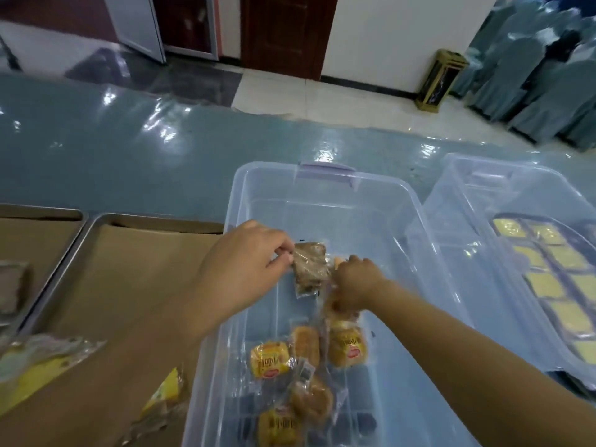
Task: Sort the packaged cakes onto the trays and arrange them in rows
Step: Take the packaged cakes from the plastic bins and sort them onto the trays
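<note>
— Blue tabletop (96, 146), clear bin (325, 175) mid-frame. Grip?
— My left hand (238, 272) pinches the brown cake packet (309, 269) by its edge; my right hand (354, 283) clutches a golden cake (338, 310). Light, squashy, slick, I'd say: hold seams.

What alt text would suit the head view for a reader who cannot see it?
The left hand pinches a brown packaged cake in a clear bin while the right hand grips a golden one. More wrapped cakes lie in the bin; lined trays sit left.

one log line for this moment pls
left hand pinches brown cake packet | right hand grips golden cake packet | both inside clear bin | paper-lined tray left of bin
</note>
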A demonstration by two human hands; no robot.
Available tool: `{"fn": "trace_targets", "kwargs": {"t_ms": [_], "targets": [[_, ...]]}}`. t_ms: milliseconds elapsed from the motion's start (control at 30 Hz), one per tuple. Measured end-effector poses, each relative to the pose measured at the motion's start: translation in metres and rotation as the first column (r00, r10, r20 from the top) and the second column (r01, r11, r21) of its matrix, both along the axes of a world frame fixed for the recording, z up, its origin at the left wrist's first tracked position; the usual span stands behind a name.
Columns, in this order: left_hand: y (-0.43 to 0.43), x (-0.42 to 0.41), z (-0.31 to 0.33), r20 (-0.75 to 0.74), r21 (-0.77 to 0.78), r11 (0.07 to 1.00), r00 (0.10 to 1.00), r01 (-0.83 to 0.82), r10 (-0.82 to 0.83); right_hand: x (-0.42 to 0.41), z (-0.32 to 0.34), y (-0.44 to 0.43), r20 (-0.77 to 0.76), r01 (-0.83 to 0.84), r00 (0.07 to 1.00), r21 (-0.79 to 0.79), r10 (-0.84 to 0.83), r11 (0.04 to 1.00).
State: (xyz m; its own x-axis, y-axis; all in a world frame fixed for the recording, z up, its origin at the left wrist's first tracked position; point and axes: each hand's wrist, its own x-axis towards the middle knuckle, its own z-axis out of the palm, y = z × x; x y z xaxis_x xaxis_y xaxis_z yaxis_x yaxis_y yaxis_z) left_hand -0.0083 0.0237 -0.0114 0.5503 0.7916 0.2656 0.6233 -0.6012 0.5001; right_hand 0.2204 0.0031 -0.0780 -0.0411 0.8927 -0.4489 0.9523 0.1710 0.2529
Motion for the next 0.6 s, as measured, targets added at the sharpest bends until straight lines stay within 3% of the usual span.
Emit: {"fn": "trace_targets", "kwargs": {"t_ms": [67,133,167,300,467,600], "targets": [[0.001,0.001,-0.001,-0.019,0.026,1.0,1.0,-0.005,0.006,0.007,0.0,0.016,-0.156,0.257,0.957,0.065,-0.244,0.964],[0.001,0.001,-0.002,-0.036,0.055,0.998,0.999,-0.009,0.011,0.013,-0.006,0.028,-0.364,0.532,0.803,0.077,-0.473,0.843],[0.001,0.001,-0.002,-0.042,0.063,0.998,0.999,-0.013,0.016,0.014,-0.011,0.029,-0.391,0.578,0.767,0.076,-0.509,0.812],[0.001,0.001,-0.002,-0.09,0.087,0.996,0.995,-0.035,0.043,0.007,-0.035,0.023,-0.342,0.55,0.793,0.045,-0.505,0.834],[0.0,0.003,-0.001,-0.107,0.09,0.996,0.994,-0.024,0.033,0.004,-0.055,0.01,-0.533,0.759,0.584,0.089,-0.613,0.645],[0.002,0.003,-0.001,-0.138,0.095,0.995,0.99,0.005,0.009,-0.001,-0.052,0.006,-0.512,0.703,0.67,0.206,-0.537,0.681]]}}
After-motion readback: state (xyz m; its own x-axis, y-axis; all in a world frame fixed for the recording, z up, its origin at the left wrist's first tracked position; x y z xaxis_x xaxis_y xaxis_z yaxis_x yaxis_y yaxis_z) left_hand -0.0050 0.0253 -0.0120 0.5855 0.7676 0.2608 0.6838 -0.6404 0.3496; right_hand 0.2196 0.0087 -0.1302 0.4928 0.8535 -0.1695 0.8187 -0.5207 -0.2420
